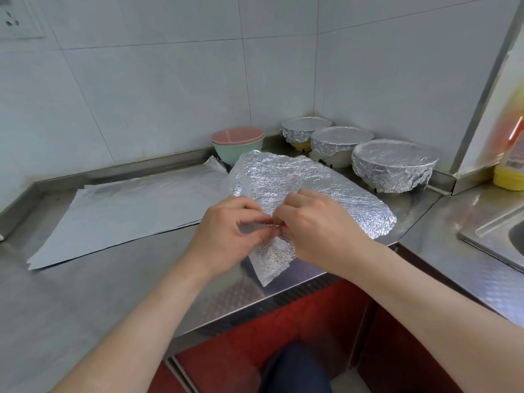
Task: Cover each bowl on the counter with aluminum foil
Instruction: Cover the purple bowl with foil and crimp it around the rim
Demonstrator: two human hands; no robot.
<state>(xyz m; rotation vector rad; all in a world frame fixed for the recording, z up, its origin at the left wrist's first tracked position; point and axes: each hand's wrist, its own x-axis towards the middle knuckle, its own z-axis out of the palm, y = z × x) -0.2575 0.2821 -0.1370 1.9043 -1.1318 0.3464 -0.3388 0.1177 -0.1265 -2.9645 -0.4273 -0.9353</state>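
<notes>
- The left hand [226, 231] and right hand [317, 222] meet fingertip to fingertip, each with fingers curled and pinching the near edge of a crinkled foil sheet [297, 177].
- The sheet is held up over the steel tabletop [85, 293]. Its long side runs from far left to near right, and one corner hangs down toward the front edge.
- Left of the sheet, a stack of flat foil sheets [127, 211] lies on the tabletop.
- Just behind the sheet, a pink bowl [237, 136] sits nested in a green bowl [235, 154], both uncovered.
- Behind and right of the sheet, three foil-covered bowls [394, 163] stand in a row out from the corner of the tiled wall [156, 95].
- Farther right of the sheet are a sink [504, 234] and a yellow bottle [510, 165].
- Below the sheet, red cabinet fronts [255, 350] show under the tabletop.
</notes>
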